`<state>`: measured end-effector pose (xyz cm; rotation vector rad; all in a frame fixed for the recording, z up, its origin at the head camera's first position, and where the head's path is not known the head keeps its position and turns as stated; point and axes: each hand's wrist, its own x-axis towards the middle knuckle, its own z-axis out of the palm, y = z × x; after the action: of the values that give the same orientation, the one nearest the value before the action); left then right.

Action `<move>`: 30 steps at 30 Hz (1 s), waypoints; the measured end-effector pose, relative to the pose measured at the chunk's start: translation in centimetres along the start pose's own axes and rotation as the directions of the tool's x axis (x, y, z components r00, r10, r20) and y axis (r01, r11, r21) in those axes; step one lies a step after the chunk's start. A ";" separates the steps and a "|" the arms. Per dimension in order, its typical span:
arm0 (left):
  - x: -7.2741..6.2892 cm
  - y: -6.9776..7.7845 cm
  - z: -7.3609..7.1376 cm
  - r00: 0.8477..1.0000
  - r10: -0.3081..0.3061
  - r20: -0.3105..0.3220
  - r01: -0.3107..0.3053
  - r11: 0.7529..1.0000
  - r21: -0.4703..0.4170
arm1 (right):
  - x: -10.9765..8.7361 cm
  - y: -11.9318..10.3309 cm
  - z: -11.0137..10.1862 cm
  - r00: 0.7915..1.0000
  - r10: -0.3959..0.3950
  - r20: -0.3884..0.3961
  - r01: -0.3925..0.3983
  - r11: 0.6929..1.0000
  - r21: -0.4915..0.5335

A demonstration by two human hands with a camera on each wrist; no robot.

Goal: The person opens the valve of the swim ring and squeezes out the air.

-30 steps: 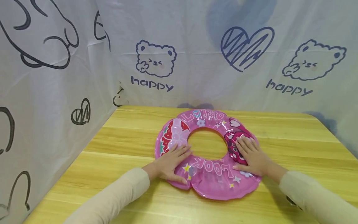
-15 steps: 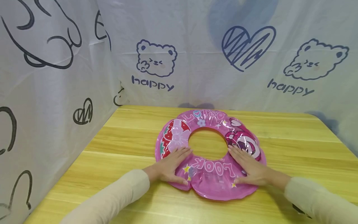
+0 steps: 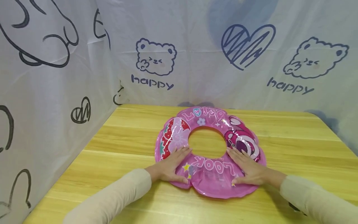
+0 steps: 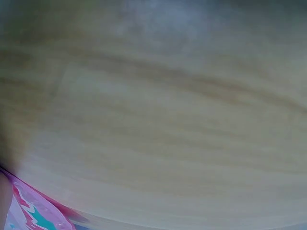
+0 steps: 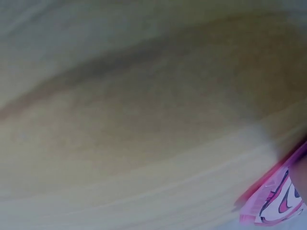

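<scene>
A pink inflatable swim ring (image 3: 215, 183) lies flat on the table, printed with strawberries, a bow, a bear and the word LOOK. Its surface is creased and looks only partly filled. My left hand (image 3: 172, 166) rests on the ring's near left side, fingers straight and thumb spread towards the front. On the near right side, my right hand (image 3: 250, 168) lies with straight fingers reaching the inner hole. Small parts of the swim ring (image 4: 36, 211) show at the bottom corner of the left wrist view, and of the same ring (image 5: 273, 201) in the right wrist view.
The wooden table (image 3: 120, 140) runs back to a white cloth (image 3: 201, 77) printed with bears, hearts and "happy". Another white cloth (image 3: 56, 93) hangs along the left. A small dark object (image 3: 295, 207) is partly hidden below the right sleeve.
My right hand has slid from the bear print towards the ring's near right side, uncovering more of the bear. My left hand stays almost in place.
</scene>
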<state>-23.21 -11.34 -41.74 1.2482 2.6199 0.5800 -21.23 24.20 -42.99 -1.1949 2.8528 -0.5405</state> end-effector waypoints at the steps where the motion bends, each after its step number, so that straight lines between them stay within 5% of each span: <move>1: 0.0 0.0 0.0 1.000 0.000 -0.002 0.000 1.000 0.000 | 0.0 0.0 0.1 1.000 -0.003 -0.006 0.003 1.000 -0.011; 11: 0.2 0.3 0.0 1.000 -0.027 0.015 0.026 0.997 0.069 | -0.2 0.1 0.6 0.998 -0.041 -0.054 0.034 0.994 -0.108; 30: 0.5 0.5 0.1 0.997 -0.040 0.066 0.027 0.981 0.191 | 0.0 -0.8 0.0 0.997 0.077 0.011 -0.075 0.992 -0.098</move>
<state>-23.12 -10.67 -41.56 1.2487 2.6833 0.2802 -20.73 23.66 -42.75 -1.0921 2.9288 -0.3922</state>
